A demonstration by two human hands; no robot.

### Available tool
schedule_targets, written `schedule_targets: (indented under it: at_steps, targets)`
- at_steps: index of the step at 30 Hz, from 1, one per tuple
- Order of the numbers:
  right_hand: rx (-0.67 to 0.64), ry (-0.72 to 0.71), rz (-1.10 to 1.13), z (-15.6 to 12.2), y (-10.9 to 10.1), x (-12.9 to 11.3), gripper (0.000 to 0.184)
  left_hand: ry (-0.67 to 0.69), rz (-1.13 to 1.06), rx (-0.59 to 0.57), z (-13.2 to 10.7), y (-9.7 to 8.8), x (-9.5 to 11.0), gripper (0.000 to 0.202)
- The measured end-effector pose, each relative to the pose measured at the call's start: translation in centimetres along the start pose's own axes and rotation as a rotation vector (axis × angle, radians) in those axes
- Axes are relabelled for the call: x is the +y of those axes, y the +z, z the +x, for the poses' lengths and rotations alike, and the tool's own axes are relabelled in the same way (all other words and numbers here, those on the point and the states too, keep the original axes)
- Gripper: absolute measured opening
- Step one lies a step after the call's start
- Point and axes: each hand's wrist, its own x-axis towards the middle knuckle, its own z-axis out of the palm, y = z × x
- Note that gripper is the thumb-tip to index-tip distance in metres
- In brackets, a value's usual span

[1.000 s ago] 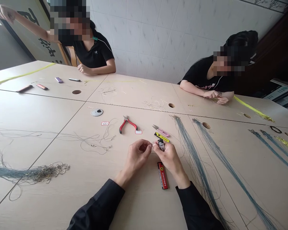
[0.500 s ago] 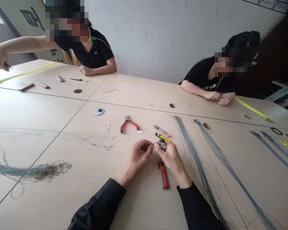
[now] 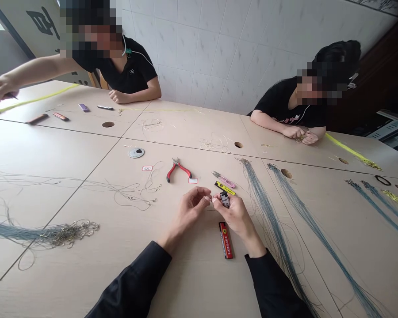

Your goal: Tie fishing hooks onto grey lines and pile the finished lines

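Observation:
My left hand and my right hand meet fingertip to fingertip over the table's middle. Both are pinched on a small hook or thin line that is too fine to make out. A black lighter lies just beyond my right fingers. A red lighter lies on the table below my right hand. A yellow strip, pink snips and red-handled pliers lie just beyond my hands.
Long grey-blue line bundles run along the right, and a pile of hooks on lines lies at the left. Loose line curls left of centre. Two people in black sit at the far side, with hands on the table.
My hands stay together, barely shifted. The far-left person's raised arm has come down to the table's left end.

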Motion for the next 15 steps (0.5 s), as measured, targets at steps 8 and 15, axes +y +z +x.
schedule_targets:
  at_steps: [8, 15]
  targets:
    - [-0.014, -0.010, 0.001, -0.13, 0.02, -0.16, 0.018, -0.005, -0.058, -0.052, 0.12, -0.09, -0.02, 0.024]
    - [-0.003, -0.015, 0.025, -0.18, 0.03, -0.40, 0.017, -0.069, -0.175, -0.010, 0.25, 0.06, 0.05, 0.029]
